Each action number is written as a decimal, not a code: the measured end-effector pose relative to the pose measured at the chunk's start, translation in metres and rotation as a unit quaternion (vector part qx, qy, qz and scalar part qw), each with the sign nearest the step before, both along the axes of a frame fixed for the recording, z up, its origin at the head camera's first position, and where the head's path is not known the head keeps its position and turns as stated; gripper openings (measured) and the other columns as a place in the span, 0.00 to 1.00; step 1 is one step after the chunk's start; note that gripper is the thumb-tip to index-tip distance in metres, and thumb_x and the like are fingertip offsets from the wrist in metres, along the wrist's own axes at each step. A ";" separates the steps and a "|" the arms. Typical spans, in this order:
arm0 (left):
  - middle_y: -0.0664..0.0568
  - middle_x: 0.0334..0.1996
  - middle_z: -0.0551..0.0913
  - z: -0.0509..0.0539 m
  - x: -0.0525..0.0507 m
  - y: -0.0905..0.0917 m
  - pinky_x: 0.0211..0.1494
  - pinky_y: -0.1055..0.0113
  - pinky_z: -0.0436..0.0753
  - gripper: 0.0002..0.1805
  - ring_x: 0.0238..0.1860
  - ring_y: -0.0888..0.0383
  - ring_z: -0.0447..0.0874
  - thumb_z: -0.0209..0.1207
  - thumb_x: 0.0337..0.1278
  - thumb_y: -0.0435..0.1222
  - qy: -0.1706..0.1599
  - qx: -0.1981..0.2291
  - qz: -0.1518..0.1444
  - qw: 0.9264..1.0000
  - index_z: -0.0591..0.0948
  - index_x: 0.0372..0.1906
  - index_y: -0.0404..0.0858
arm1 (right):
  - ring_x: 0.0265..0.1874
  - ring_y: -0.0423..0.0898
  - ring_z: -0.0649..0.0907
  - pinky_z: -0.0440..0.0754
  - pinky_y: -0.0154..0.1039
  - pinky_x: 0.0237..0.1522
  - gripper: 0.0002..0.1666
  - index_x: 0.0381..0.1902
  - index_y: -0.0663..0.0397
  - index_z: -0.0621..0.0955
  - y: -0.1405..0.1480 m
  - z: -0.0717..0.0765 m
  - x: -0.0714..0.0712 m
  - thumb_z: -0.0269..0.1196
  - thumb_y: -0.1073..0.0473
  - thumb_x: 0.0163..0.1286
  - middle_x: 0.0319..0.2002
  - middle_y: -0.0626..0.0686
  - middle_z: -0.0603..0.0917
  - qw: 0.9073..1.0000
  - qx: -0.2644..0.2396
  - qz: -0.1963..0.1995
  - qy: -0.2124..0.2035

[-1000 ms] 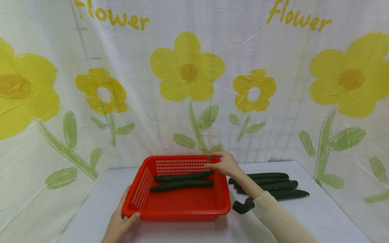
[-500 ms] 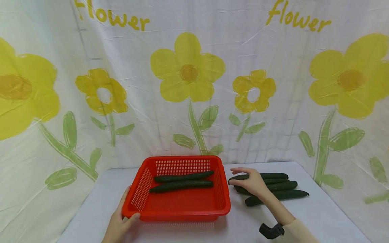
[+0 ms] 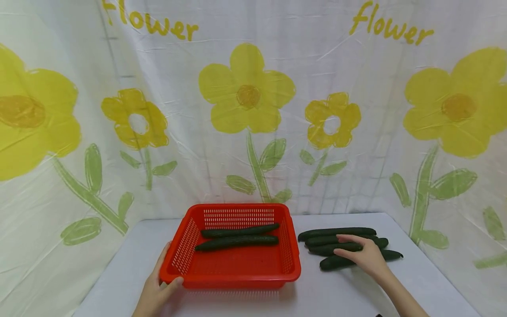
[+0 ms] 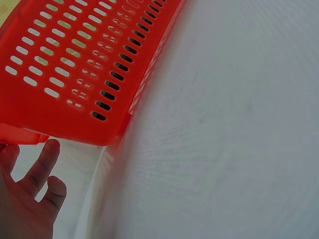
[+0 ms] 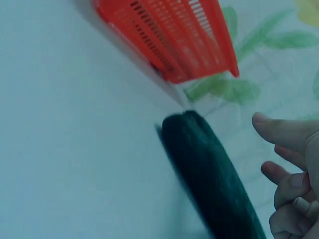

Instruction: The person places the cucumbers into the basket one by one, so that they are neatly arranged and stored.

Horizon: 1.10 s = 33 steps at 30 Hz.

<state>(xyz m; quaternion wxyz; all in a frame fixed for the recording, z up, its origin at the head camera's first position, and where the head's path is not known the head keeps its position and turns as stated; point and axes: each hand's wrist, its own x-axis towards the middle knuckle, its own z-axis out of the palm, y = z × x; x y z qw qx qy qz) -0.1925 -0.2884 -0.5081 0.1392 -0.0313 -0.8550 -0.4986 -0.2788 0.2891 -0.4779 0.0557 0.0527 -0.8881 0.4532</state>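
Note:
A red plastic basket (image 3: 237, 278) with slotted walls stands on the table, holding a dark green cucumber (image 3: 241, 230) at the back and a second cucumber (image 3: 237, 241) in front of it. My left hand (image 3: 153, 290) grips its left front corner, thumb at the rim and fingers along the outer side; the left wrist view shows fingertips (image 4: 51, 145) under the rim. To the right lie several more cucumbers (image 3: 336, 231) side by side. My right hand (image 3: 366, 254) hovers over them, thumb and fingers apart with nothing between. One cucumber (image 5: 209, 174) fills the lower middle of the right wrist view.
The table (image 3: 119, 264) has a white cover. Behind it hangs a pale curtain (image 3: 182, 132) printed with yellow flowers. A narrow strip of table separates the basket's right wall from the loose cucumbers.
My right hand has moved from the basket's right rim, rightward and toward me, over the loose cucumbers. The left hand, the basket and the cucumbers in it have stayed in place.

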 end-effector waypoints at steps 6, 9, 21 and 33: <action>0.42 0.83 0.61 0.002 -0.002 -0.002 0.57 0.66 0.80 0.51 0.60 0.85 0.66 0.65 0.71 0.44 -0.031 -0.005 0.008 0.999 0.47 0.88 0.57 | 0.72 0.65 0.73 0.69 0.70 0.66 0.36 0.66 0.51 0.85 0.026 -0.013 0.011 0.77 0.42 0.65 0.62 0.57 0.87 0.999 0.014 -0.035 -0.016; 0.42 0.83 0.60 0.003 -0.003 -0.002 0.58 0.62 0.81 0.51 0.60 0.85 0.65 0.64 0.72 0.46 -0.047 -0.001 0.008 0.999 0.46 0.88 0.57 | 0.72 0.66 0.72 0.69 0.69 0.66 0.38 0.67 0.53 0.84 0.035 -0.019 0.016 0.77 0.41 0.65 0.62 0.58 0.87 0.998 0.012 -0.050 -0.021; 0.41 0.83 0.59 0.001 -0.006 -0.001 0.53 0.72 0.80 0.50 0.58 0.83 0.68 0.63 0.73 0.45 -0.058 0.020 0.005 0.998 0.46 0.88 0.53 | 0.58 0.56 0.83 0.79 0.51 0.58 0.39 0.66 0.51 0.85 0.057 -0.039 0.013 0.76 0.37 0.64 0.66 0.60 0.84 0.996 0.015 -0.084 -0.014; 0.41 0.84 0.58 0.001 -0.007 0.000 0.55 0.68 0.82 0.51 0.59 0.80 0.70 0.63 0.73 0.47 -0.063 0.014 0.008 0.998 0.45 0.88 0.51 | 0.47 0.33 0.79 0.80 0.35 0.43 0.26 0.50 0.38 0.91 0.058 -0.047 0.010 0.83 0.40 0.54 0.55 0.50 0.85 0.990 0.109 -0.046 0.083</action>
